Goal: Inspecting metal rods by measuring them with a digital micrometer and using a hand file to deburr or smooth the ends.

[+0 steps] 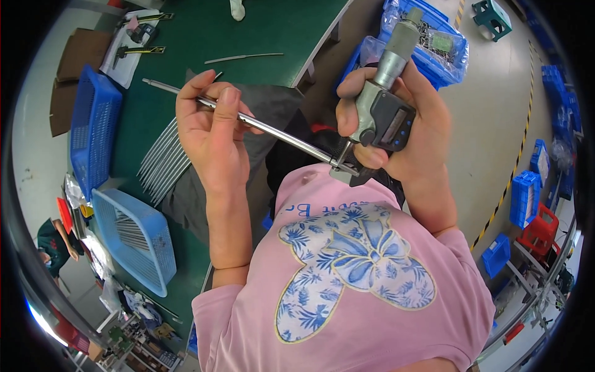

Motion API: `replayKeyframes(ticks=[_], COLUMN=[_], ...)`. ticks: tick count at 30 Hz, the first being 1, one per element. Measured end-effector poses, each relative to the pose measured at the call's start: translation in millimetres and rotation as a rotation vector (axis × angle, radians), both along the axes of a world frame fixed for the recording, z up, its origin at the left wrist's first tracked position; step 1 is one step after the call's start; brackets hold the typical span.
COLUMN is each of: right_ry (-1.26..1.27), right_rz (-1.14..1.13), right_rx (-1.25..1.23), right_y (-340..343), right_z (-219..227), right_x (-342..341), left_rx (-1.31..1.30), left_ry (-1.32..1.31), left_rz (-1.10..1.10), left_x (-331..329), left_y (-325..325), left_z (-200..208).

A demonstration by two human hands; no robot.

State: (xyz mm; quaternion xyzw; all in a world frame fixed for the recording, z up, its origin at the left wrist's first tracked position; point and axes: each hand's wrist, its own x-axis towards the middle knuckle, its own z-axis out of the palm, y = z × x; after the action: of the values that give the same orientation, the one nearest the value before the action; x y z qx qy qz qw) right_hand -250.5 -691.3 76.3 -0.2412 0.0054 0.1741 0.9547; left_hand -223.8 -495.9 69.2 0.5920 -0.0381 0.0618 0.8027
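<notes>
My left hand (211,133) grips a long thin metal rod (279,133) near its middle, held slanting from upper left to lower right. My right hand (403,124) is closed around a grey digital micrometer (384,115) with a small screen and blue buttons, its thimble pointing up. The rod's lower end sits in the micrometer's jaws (344,164), just above my pink shirt.
A green-topped table (260,31) holds a fan of several more metal rods (164,161), two blue plastic baskets (93,127) (139,239), calipers on white paper (133,46) and one loose rod (245,57). Blue crates (434,43) stand on the grey floor at right.
</notes>
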Motion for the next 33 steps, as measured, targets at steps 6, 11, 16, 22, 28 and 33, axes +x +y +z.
replayKeyframes(ticks=[6, 11, 16, 22, 28, 33], right_ry=[0.025, 0.032, 0.019, 0.095, 0.1, 0.105], right_rz=[-0.006, -0.007, 0.018, -0.039, -0.022, -0.056], right_rx=[-0.012, -0.029, 0.001, -0.036, -0.061, -0.086], right_y=[-0.7, -0.6, -0.6, -0.6, 4.2, 7.9], right_z=[1.3, -0.7, -0.2, 5.4, -0.3, 0.9], right_x=[-1.1, -1.0, -0.5, -1.2, 0.1, -2.0], left_rx=[0.009, 0.013, 0.005, -0.009, 0.047, 0.071], left_ry=[0.008, 0.01, 0.024, 0.032, 0.031, 0.026], left_rz=[0.007, 0.007, -0.005, -0.01, -0.016, -0.012], left_x=[-0.8, -1.0, -0.1, 2.6, -1.6, -0.4], left_y=[-0.4, -1.0, -0.7, -1.7, 1.9, 2.1], left_z=[-0.3, 0.0, -0.5, -1.9, -2.1, -2.6])
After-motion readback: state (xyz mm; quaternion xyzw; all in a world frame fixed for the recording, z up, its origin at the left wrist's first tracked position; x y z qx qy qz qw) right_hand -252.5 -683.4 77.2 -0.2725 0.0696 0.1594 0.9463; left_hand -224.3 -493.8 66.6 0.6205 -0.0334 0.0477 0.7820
